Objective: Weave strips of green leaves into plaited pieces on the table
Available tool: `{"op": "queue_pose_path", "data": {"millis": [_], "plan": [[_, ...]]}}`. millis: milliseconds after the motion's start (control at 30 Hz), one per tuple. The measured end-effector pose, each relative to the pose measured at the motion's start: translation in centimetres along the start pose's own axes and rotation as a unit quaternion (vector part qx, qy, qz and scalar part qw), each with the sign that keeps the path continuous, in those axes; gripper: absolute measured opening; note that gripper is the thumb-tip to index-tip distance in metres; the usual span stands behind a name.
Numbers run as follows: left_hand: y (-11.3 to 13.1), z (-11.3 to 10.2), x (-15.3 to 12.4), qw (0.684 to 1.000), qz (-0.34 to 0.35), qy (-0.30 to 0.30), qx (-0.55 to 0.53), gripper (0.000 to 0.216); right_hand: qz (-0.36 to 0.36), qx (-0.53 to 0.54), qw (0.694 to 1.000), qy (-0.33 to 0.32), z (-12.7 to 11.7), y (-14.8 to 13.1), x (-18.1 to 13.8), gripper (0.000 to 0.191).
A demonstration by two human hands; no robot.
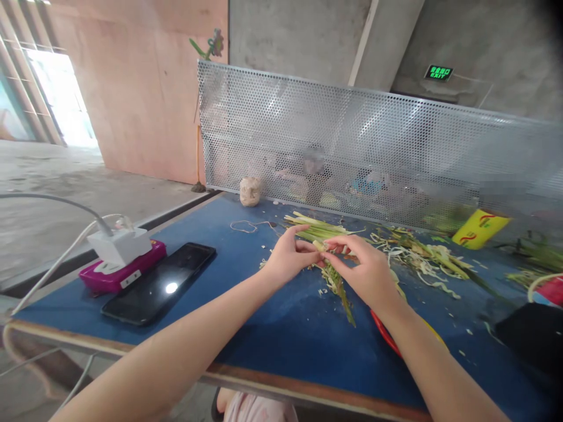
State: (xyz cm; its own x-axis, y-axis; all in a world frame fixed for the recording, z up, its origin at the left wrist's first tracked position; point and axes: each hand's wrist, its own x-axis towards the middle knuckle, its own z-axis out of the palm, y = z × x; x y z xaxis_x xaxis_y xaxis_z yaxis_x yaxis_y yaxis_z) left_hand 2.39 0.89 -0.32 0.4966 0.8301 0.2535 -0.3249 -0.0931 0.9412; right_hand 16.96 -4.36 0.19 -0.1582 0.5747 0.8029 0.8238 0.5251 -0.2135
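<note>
My left hand (288,258) and my right hand (365,266) meet over the blue table (281,346), both pinched on a thin green vegetable stalk (338,281). Its pale end sits between my fingertips and its green tail hangs down toward the table. A bundle of similar stalks (314,228) lies just behind my hands. Peelings and scraps (422,255) spread to the right of them.
A black phone (160,284) lies at the left beside a pink box with a white charger (118,258). A perforated metal screen (373,146) walls the far edge. A red-rimmed dish (385,334) sits under my right forearm; a yellow packet (479,228) at the right.
</note>
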Motion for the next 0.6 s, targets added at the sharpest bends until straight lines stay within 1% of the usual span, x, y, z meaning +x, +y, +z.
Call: {"op": "queue_pose_path", "data": {"millis": [100, 233, 333, 433, 600], "plan": [[-0.07, -0.08, 0.07, 1.0, 0.001, 0.01, 0.003, 0.058, 0.026, 0.015, 1.0, -0.001, 0.14, -0.14, -0.11, 0.013], [0.13, -0.04, 0.08, 1.0, -0.009, 0.016, 0.019, 0.058, 0.048, 0.035, 0.998, 0.003, 0.04, -0.47, -0.07, 0.007], [0.42, 0.1, 0.02, 0.999, -0.024, 0.024, 0.022, 0.056, 0.1, 0.082, 0.992, -0.003, 0.05, -0.49, -0.03, 0.006], [0.63, 0.18, -0.02, 0.999, -0.032, 0.031, 0.02, 0.054, 0.157, 0.142, 0.977, -0.011, 0.13, -0.3, -0.04, 0.01], [0.6, 0.08, 0.01, 0.999, -0.025, 0.033, 0.011, 0.054, 0.175, 0.177, 0.968, -0.019, 0.16, -0.4, -0.02, 0.011]]}}
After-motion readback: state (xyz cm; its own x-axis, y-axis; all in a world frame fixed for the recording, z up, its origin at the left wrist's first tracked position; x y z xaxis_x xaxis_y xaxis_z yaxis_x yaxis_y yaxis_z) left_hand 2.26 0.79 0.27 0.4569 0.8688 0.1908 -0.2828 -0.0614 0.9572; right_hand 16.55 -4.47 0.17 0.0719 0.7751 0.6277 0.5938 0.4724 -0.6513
